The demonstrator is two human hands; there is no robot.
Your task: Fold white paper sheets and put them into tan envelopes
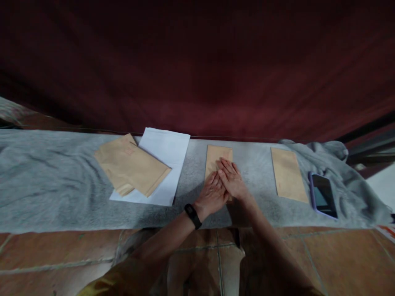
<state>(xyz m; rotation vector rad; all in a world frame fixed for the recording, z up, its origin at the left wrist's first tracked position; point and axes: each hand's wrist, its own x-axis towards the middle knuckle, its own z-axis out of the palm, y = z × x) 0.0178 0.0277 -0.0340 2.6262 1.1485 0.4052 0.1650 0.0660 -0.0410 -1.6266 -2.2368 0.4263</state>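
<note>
A tan paper envelope (218, 152) lies flat in the middle of the grey cloth. Both hands press on its lower half and cover much of it. My left hand (212, 194), with a black band on the wrist, lies flat, its fingers stretched out. Beside it and partly touching it, my right hand (233, 181) rests with straight fingers pointing up the envelope. Neither hand grips anything. Another tan envelope (288, 174) lies apart to the right. On the left, several tan envelopes (135, 166) overlap on white paper sheets (166, 144).
A phone in a purple case (323, 195) lies at the right beside bunched grey cloth (327, 154). The grey cloth (61, 176) covers a long narrow surface. Behind it hangs a dark red curtain (197, 82). Terracotta floor tiles (77, 246) show in front.
</note>
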